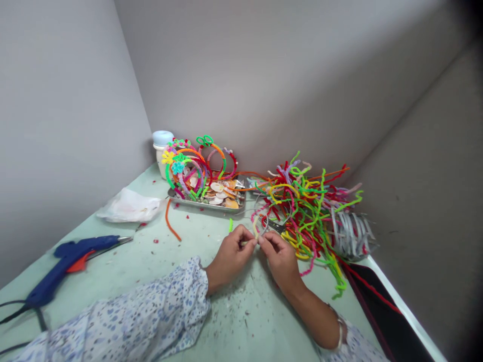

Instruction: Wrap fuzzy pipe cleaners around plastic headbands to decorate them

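Note:
My left hand (231,254) and my right hand (279,259) meet over the pale green table (151,281), fingertips pinched together on a pale yellow pipe cleaner (255,229) and a thin grey headband (264,208) that arcs up behind them. Just right of my hands lies a tangled pile of coloured pipe cleaners (305,201). Both hands are closed in a pinch.
A metal tray (206,203) holds finished decorated headbands (192,168) and shell-like pieces. A white jar (161,151) stands behind it. A blue glue gun (71,259) lies at the left, near a plastic bag (130,206). Grey plain headbands (350,234) stack at the right. An orange pipe cleaner (170,223) lies loose.

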`<act>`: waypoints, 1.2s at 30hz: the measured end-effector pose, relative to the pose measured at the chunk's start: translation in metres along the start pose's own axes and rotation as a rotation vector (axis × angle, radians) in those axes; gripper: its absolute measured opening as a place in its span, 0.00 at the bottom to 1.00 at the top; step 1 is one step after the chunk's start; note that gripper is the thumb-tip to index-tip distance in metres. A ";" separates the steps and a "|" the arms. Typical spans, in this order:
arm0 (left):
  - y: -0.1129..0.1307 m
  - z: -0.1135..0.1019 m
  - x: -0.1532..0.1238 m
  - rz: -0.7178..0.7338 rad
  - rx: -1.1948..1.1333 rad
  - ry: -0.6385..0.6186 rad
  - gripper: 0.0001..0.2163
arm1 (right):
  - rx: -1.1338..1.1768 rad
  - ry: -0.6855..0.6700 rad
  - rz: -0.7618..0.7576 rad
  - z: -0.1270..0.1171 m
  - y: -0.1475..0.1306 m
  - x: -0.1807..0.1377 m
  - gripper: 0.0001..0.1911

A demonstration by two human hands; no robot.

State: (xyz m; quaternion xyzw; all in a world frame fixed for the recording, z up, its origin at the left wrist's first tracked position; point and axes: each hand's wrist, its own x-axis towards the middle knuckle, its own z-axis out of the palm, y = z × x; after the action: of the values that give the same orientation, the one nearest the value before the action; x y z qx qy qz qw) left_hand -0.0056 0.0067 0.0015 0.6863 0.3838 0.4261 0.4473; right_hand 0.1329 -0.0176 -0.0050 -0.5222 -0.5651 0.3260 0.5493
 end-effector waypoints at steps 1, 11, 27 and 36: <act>0.000 0.000 0.000 -0.002 0.001 0.000 0.06 | 0.007 -0.004 0.013 0.000 -0.001 0.000 0.10; 0.000 0.001 0.000 -0.013 -0.035 -0.014 0.05 | 0.053 -0.069 0.128 -0.005 -0.002 0.002 0.13; 0.000 0.002 0.001 -0.026 -0.069 -0.023 0.06 | 0.111 -0.071 0.159 -0.004 -0.003 0.002 0.11; 0.000 0.001 0.000 -0.022 -0.089 -0.039 0.07 | 0.204 -0.075 0.163 -0.003 0.008 0.004 0.14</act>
State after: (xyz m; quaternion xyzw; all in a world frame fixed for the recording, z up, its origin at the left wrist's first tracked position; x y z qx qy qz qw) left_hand -0.0047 0.0065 0.0015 0.6697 0.3634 0.4243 0.4893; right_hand 0.1382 -0.0124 -0.0106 -0.4952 -0.5048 0.4447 0.5497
